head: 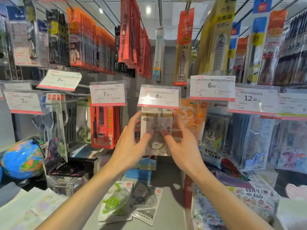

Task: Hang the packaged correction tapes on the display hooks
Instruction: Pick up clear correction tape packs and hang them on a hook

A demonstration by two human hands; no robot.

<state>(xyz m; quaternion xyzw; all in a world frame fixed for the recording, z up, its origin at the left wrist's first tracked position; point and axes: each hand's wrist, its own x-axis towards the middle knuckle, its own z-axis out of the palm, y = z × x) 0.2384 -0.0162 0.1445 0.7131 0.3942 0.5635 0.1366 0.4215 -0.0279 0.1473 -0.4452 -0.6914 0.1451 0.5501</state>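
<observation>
Hiding hook, price tag (159, 97) covers correction tape pack (157, 127) top.

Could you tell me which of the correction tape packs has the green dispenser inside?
The left pack lying on the shelf; the pack beside it holds a dark dispenser, and the one between both hands a clear one.

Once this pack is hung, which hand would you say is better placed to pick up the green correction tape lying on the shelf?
Probably the left hand. The green correction tape pack lies below and left of the hung 40m pack, under the left forearm, while the right hand would have to cross over the grey pack.
</observation>
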